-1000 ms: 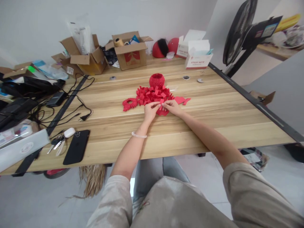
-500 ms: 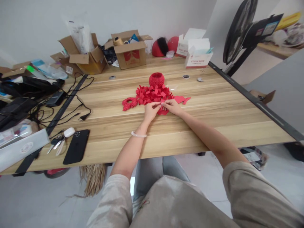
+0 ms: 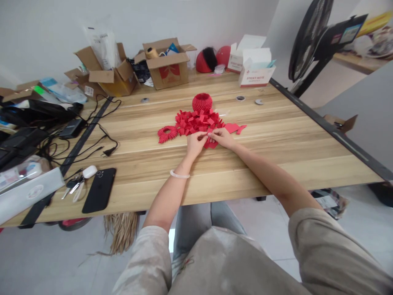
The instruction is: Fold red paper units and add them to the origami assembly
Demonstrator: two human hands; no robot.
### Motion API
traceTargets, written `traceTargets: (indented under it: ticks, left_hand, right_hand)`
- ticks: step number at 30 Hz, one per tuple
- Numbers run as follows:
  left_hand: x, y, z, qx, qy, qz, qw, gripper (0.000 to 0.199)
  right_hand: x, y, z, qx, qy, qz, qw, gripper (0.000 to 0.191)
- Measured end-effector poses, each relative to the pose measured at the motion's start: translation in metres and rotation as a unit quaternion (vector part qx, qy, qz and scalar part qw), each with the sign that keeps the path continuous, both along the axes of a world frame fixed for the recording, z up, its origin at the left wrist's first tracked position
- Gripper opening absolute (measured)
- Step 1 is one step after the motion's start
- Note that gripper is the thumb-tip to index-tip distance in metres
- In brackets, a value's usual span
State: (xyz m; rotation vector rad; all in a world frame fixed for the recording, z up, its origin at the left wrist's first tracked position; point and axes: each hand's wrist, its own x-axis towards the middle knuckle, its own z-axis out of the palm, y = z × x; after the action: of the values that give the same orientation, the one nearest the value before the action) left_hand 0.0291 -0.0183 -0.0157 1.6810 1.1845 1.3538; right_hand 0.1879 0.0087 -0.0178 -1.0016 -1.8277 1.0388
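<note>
My left hand [image 3: 196, 143] and my right hand [image 3: 223, 137] meet at the fingertips, both closed in a pinch on a small red paper piece [image 3: 209, 132]. Its exact fold is mostly hidden by my fingers. Just beyond them lies a heap of folded red paper pieces [image 3: 196, 121]. Behind the heap stands a round red bowl-like form of interlocked paper [image 3: 202, 102]. A red ring of folded paper with a pointed end [image 3: 167, 134] lies left of my left hand. Flat red paper [image 3: 211, 145] shows under my hands, and more red paper shapes [image 3: 233, 128] lie to the right.
A black phone [image 3: 100, 190], keys [image 3: 74, 184] and tangled black cables [image 3: 101, 135] occupy the table's left. Cardboard boxes [image 3: 168, 71] and white sticky-note boxes [image 3: 256, 76] line the back. A tape roll [image 3: 240, 98] lies at the back right; a black fan [image 3: 310, 41] stands beyond.
My fingers have shifted very slightly around the small paper piece. The other things on the table have stayed where they were.
</note>
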Motion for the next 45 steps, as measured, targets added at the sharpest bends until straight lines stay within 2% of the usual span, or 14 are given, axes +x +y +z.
traceTargets:
  ticks: [8, 18, 33, 45]
  left_hand:
    - [-0.0001, -0.0002, -0.0012, 0.004, 0.011, 0.001, 1.000, 0.016]
    - [-0.0008, -0.0025, 0.0028, 0.027, 0.101, 0.003, 0.994, 0.015]
    - [-0.0003, -0.0020, 0.0034, 0.018, 0.108, 0.014, 0.994, 0.015]
    - [-0.0025, 0.0046, -0.0030, -0.013, 0.029, 0.018, 0.999, 0.012]
  right_hand:
    - [0.0001, -0.0014, 0.0015, 0.007, -0.006, 0.002, 1.000, 0.045]
    - [-0.0018, -0.0012, -0.0001, 0.017, -0.017, 0.016, 1.000, 0.044]
    - [-0.0007, 0.0024, -0.0040, 0.035, -0.037, 0.024, 0.998, 0.043]
    - [-0.0031, 0.0005, -0.0037, 0.050, -0.046, -0.003, 0.998, 0.043]
